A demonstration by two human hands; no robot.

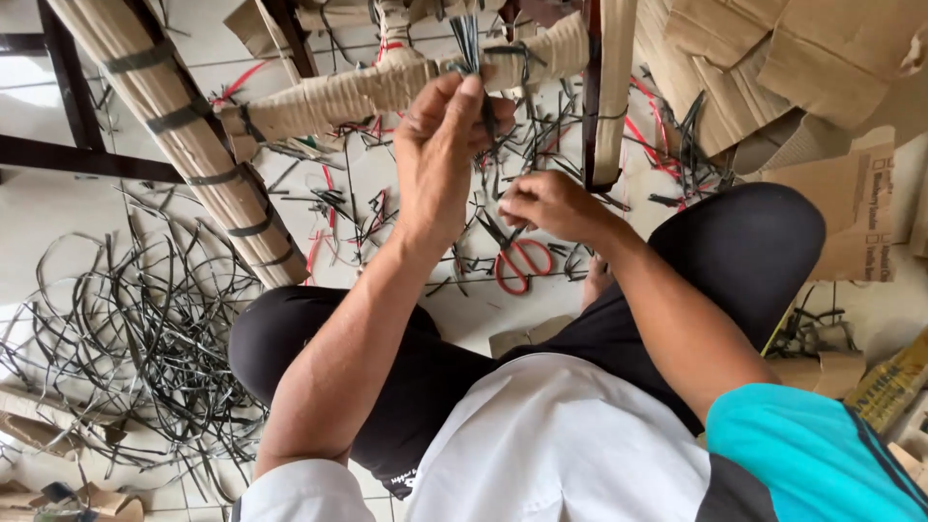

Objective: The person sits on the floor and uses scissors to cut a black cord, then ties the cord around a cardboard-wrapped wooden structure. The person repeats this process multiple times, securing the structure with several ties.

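White tiled floor: carries everything; no bench in view.

Cardboard-wrapped furniture frame bound with dark plastic straps: runs from 10 o'clock across to 12 o'clock, one wrapped rail crossing just behind the raised hand.

Flattened brown cardboard sheets: heaped at 2 o'clock.

Tangle of cut black strapping offcuts: spread at 9 o'clock, thinner scatter with red pieces around centre. Risk, as a judgement: loose loops near the knees could snag a foot or hide a tool.

Left hand: raised at 12 o'clock, fingers pinched closed on a bundle of dark strap ends standing up from the wrapped rail. Risk: a taut strap may spring back or slip from the pinch, and its cut edges may nick fingers.

Right hand: at 1 o'clock, curled closed; what it grips cannot be told.

Red-handled scissors: lying on the floor just below the right hand, blades partly buried in offcuts; a blind reach could meet the blades.
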